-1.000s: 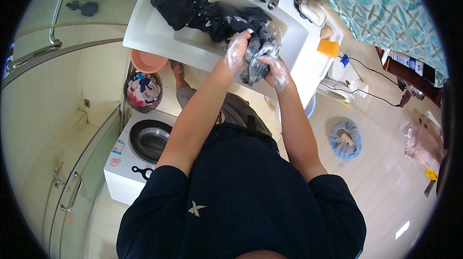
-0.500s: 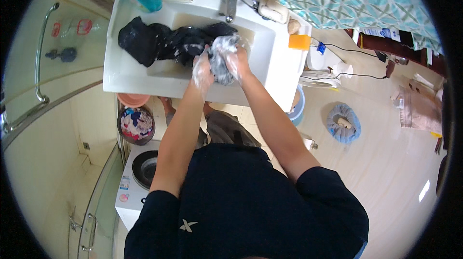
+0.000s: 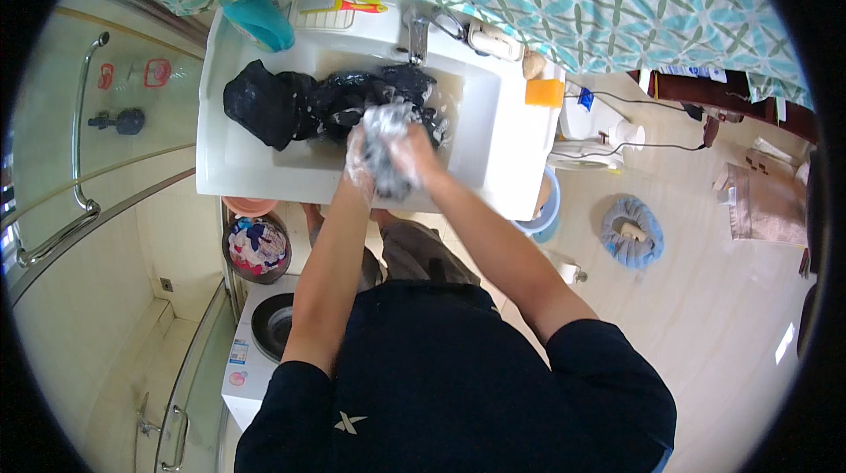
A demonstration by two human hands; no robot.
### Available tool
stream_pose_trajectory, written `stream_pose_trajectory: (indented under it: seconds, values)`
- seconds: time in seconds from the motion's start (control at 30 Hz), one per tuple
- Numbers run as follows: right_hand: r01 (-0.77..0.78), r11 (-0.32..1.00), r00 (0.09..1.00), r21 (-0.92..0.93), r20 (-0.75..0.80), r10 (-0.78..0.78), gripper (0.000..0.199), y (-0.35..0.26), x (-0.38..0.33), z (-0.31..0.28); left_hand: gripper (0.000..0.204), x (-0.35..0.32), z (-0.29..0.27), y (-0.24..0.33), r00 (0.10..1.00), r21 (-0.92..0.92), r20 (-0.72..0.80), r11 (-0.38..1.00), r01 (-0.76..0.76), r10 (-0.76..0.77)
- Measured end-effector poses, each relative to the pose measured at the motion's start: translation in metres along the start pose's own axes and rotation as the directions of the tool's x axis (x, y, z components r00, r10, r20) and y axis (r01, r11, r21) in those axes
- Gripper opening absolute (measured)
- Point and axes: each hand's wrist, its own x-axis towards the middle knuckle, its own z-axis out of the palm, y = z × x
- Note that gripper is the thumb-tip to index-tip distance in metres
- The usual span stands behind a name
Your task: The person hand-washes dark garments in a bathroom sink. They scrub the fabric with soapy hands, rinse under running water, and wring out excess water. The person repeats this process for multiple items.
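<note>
A bunched, suds-covered dark garment (image 3: 386, 134) is between my two hands, above the front part of the white sink (image 3: 242, 175). My left hand (image 3: 356, 160), coated in foam, is closed on its left side. On the other side my right hand (image 3: 416, 156) grips it too, slightly blurred by motion. Behind them, wet black clothing (image 3: 352, 94) lies in the basin under the tap (image 3: 418, 39), flecked with foam. A drier-looking black piece (image 3: 260, 104) spreads over the sink's left part. What kind of garment I hold cannot be made out.
A teal bottle (image 3: 260, 22), a yellow-and-red brush (image 3: 352, 7) and an orange block (image 3: 545, 93) sit on the sink's ledges. Below left are a basket of laundry (image 3: 257, 248) and a white washing machine (image 3: 249, 380). A blue bucket (image 3: 548, 208) stands at the right.
My hands have pulled the sudsy garment nearer to me and slightly left, toward the sink's front edge. The view has shifted a little; the black clothing stays in the basin.
</note>
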Motion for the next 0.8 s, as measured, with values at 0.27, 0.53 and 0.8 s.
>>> stream_pose_trajectory:
  seconds: [0.27,0.53,0.8]
  values:
    - [-0.319,0.926,0.940,0.204,0.196,0.281,0.026,0.001,0.004,-0.006,0.039,0.007,0.039,0.012,0.960,0.319,-0.133,0.928,-0.193,0.245]
    - [0.008,0.999,0.998,0.034,0.068,-0.011,0.023,-0.007,0.002,-0.002,0.035,-0.004,0.038,-0.001,0.989,0.121,-0.133,0.991,-0.051,0.068]
    - [0.007,0.978,0.995,0.211,0.094,-0.028,0.024,-0.009,0.008,0.005,0.026,0.002,0.030,0.001,0.954,0.387,0.099,0.872,-0.299,0.284]
